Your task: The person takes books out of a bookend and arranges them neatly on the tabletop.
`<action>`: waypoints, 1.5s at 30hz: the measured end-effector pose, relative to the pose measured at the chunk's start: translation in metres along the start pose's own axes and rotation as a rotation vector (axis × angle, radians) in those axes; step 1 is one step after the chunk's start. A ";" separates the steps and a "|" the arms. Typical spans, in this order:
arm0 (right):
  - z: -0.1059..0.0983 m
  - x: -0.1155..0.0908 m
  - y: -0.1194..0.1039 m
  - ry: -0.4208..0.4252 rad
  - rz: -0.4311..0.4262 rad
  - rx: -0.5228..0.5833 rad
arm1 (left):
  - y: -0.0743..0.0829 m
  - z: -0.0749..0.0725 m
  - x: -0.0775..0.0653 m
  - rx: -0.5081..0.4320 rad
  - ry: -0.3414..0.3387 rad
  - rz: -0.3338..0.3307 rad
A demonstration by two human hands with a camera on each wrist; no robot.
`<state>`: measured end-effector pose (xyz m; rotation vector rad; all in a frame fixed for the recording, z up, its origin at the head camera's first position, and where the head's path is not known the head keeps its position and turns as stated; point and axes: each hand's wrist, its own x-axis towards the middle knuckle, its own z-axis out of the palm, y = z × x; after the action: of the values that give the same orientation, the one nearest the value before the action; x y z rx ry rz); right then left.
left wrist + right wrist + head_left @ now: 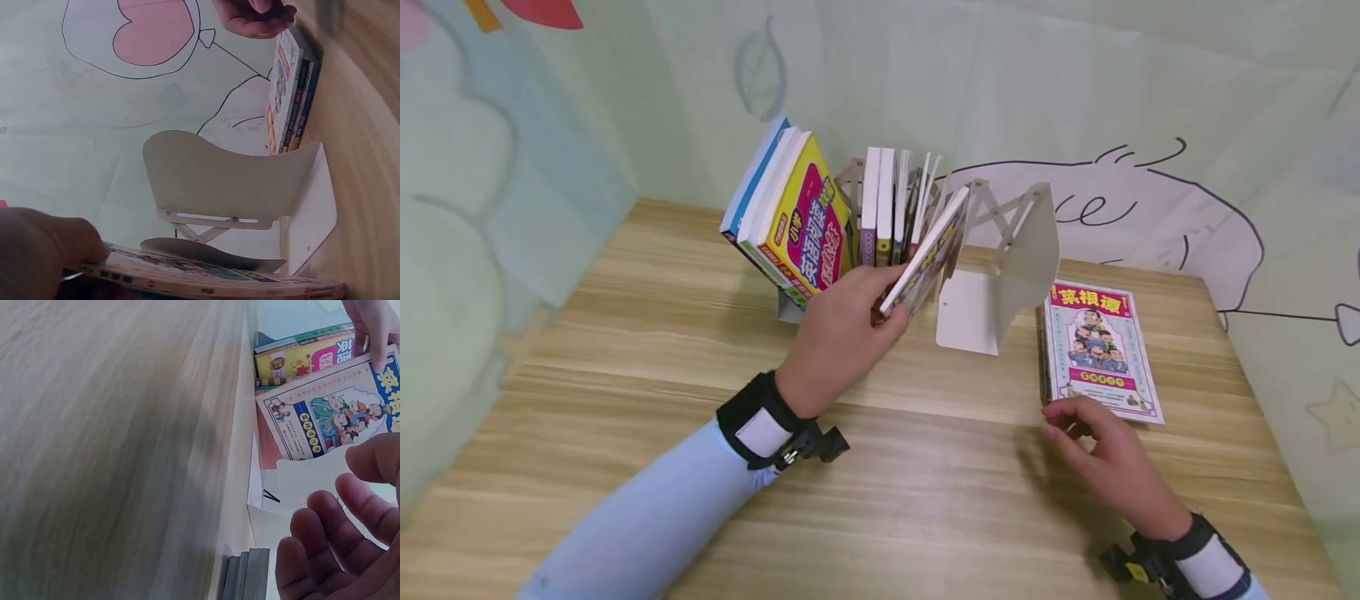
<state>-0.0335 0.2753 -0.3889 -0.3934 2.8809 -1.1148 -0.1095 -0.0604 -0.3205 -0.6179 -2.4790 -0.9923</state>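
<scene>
My left hand [838, 337] pinches a thin comic-covered book [931, 250] by its near edge, between thumb and fingers. The book leans to the right in the folding metal bookshelf [1028, 258], beside a row of upright books [880, 200]. In the right wrist view its pale cover [337, 412] shows cartoon figures and a blue title band. My right hand [1101, 458] hovers with loosely bent fingers at the near edge of a small stack of books [1097, 350], holding nothing. The top book there has a pink title band.
Thick books with a yellow cover [808, 225] in front lean at the shelf's left end. The shelf's white base plate [966, 321] lies on the wooden table [880, 500]. A fabric backdrop with line drawings [1075, 92] hangs behind the table.
</scene>
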 end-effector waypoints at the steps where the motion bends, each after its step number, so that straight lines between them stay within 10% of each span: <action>1: 0.000 -0.001 0.000 -0.004 0.000 0.002 | -0.001 0.002 -0.002 0.003 -0.008 -0.006; 17: 0.002 -0.001 0.001 -0.020 0.001 0.030 | -0.013 -0.003 -0.025 -0.152 0.029 0.031; 32: 0.001 -0.001 -0.003 -0.031 -0.008 0.019 | 0.006 -0.033 -0.044 -0.121 0.240 0.196; 45: 0.003 -0.007 -0.015 -0.089 -0.209 -0.052 | 0.036 -0.041 -0.054 -0.577 -0.071 -0.009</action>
<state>-0.0232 0.2639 -0.3818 -0.7412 2.8470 -1.0194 -0.0380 -0.0800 -0.3018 -0.8201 -2.2422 -1.7346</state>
